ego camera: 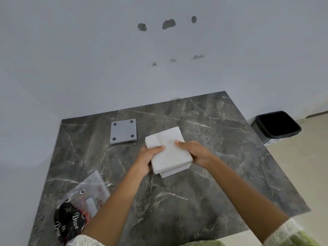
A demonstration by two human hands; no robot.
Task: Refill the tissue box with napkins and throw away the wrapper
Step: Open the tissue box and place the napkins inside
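The napkin stack covers most of the pale box beneath it; only a lower corner and edge of the box show, so its opening cannot be seen. The fingers of the left hand and right hand pass under the stack, hiding each grip's underside. The left forearm overlaps the wrapper, whose near end is partly hidden. The bin interior is too dark to tell. Both sleeves and the tabletop near edge are cut off at the bottom.
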